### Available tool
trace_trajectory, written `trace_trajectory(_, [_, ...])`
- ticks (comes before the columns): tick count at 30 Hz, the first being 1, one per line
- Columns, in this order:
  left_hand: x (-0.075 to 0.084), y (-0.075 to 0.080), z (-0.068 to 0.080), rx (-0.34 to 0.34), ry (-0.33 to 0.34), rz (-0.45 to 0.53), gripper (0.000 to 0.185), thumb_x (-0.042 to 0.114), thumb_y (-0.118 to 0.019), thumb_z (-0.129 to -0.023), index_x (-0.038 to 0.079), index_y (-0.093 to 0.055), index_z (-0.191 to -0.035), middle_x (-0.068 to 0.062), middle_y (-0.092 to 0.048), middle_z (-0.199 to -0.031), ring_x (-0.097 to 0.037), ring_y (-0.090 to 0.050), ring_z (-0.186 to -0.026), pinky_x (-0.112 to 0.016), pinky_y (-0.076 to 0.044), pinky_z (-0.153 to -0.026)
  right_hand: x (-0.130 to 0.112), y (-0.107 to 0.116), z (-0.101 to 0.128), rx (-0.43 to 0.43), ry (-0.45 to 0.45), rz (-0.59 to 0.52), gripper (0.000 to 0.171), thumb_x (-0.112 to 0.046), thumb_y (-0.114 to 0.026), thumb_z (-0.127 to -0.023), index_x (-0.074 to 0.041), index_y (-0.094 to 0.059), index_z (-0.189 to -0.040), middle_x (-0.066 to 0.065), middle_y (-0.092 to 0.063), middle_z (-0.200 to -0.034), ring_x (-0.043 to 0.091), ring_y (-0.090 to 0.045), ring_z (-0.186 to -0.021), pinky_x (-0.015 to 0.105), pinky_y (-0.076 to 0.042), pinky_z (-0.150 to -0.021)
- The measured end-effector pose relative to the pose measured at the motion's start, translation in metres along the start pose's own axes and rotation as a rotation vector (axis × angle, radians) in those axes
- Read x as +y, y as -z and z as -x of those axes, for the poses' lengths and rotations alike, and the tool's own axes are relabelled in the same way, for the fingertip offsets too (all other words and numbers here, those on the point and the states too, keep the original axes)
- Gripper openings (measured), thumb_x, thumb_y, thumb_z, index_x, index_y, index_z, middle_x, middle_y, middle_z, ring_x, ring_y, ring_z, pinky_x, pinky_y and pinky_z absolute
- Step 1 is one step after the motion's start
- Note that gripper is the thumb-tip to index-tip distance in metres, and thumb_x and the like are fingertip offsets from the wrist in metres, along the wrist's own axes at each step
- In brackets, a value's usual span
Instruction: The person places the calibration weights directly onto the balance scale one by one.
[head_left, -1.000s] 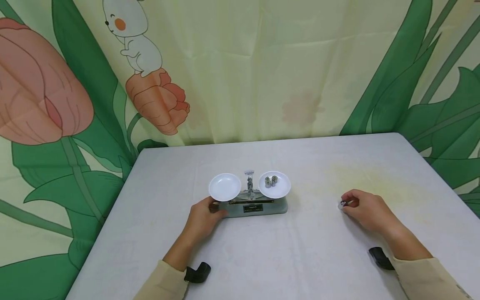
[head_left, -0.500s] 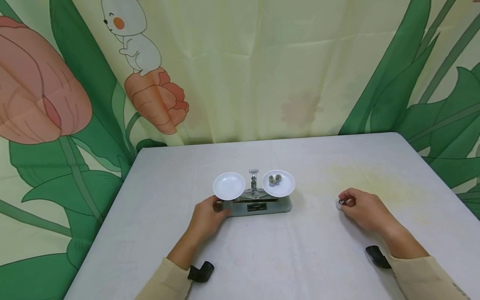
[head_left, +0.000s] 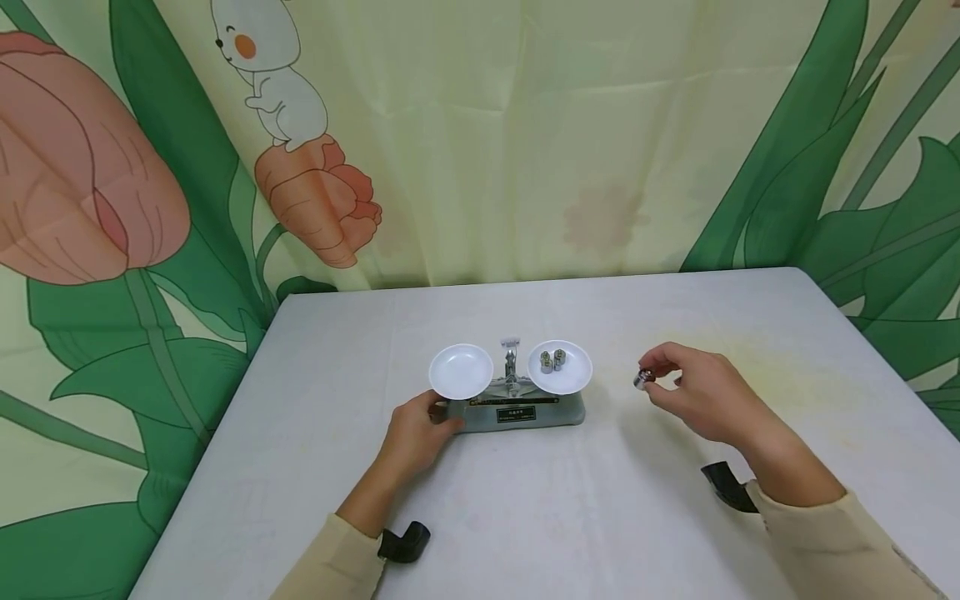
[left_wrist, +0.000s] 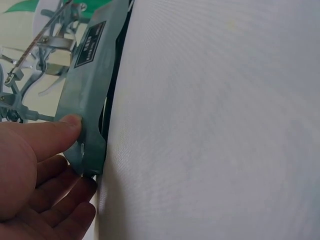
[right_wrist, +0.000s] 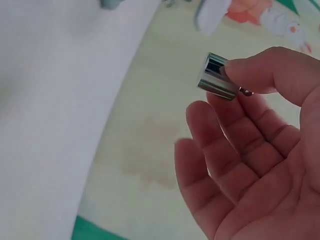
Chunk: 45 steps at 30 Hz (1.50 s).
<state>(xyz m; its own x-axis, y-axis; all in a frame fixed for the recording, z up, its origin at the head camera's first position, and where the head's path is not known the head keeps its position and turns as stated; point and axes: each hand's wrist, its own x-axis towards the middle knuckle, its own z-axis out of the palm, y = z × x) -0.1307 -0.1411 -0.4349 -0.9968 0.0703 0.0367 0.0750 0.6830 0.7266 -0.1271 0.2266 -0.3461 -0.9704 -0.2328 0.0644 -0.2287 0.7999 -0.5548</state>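
A small balance scale (head_left: 516, 414) with a grey-green base stands on the white-covered table. My left hand (head_left: 415, 435) grips the left end of its base; the left wrist view shows the thumb (left_wrist: 70, 127) on the front face and the other fingers round the end. The left pan (head_left: 461, 372) has nothing on it. On the right pan (head_left: 573, 379) stand two small metal weights (head_left: 547, 363). To the right of the scale, my right hand (head_left: 705, 396) pinches a shiny cylindrical weight (right_wrist: 218, 80) between thumb and fingers, held above the table.
The white tablecloth (head_left: 525, 517) covers the table around the scale. Behind it hangs a printed curtain (head_left: 487, 150) with a rabbit, tulip and leaves. Black wrist straps (head_left: 405, 543) show at both sleeves.
My right hand has lifted the weight off the table and carried it left towards the scale. The scale slid slightly right with my left hand on it, then stayed put.
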Motion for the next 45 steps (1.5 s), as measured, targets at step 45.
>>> trace_trajectory(45, [0.000,-0.001,0.000,-0.009,0.004,-0.018,0.041,0.015,-0.080,-0.086,0.000,-0.066,-0.121,-0.012,-0.071,-0.112,-0.030,-0.065,-0.106,-0.049,-0.053,-0.092,-0.135,-0.066,-0.089,0.104,0.527,-0.069,0.012,-0.010,-0.068,-0.088,-0.007,-0.071,-0.100,0.001,-0.073,-0.097,0.021,-0.068,-0.094,0.039,-0.054,-0.083])
